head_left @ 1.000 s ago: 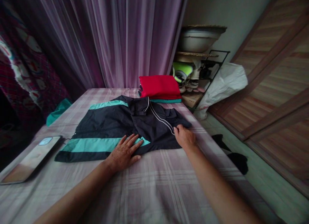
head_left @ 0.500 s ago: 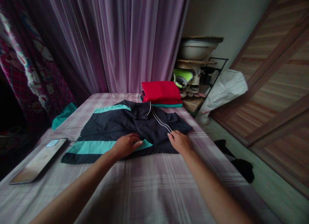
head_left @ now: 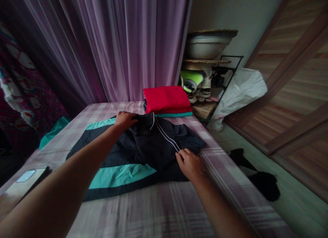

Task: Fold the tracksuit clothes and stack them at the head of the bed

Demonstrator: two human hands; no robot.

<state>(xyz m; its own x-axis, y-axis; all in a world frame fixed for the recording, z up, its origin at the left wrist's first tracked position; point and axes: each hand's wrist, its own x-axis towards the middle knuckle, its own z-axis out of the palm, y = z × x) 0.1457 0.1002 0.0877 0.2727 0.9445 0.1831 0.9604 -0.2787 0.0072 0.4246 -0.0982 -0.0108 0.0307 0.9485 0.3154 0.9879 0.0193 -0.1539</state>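
Observation:
A dark jacket (head_left: pixel 151 145) with turquoise panels and thin white piping lies spread flat on the plaid cloth. My left hand (head_left: pixel 125 120) reaches across it to the far edge, near the upper turquoise strip, with fingers closed on the fabric. At the piped part on the right, my right hand (head_left: pixel 191 163) has its fingers curled on the dark cloth. My left forearm covers some of the jacket's left side. Just behind the jacket is a folded red garment (head_left: pixel 167 98), resting on a folded turquoise one (head_left: pixel 176 114).
A phone (head_left: pixel 24 185) lies at the left, partly behind my forearm. Turquoise cloth (head_left: pixel 52 132) hangs by the left edge. Purple curtains (head_left: pixel 138 43) stand behind. On the right are a shoe rack (head_left: pixel 205 91), a white sack (head_left: pixel 238 91) and dark items (head_left: pixel 263 185) on the floor.
My left hand has moved from the near turquoise panel to the jacket's far edge. My right hand stays at the piping. The view has shifted, and the jacket's near edge sits lower.

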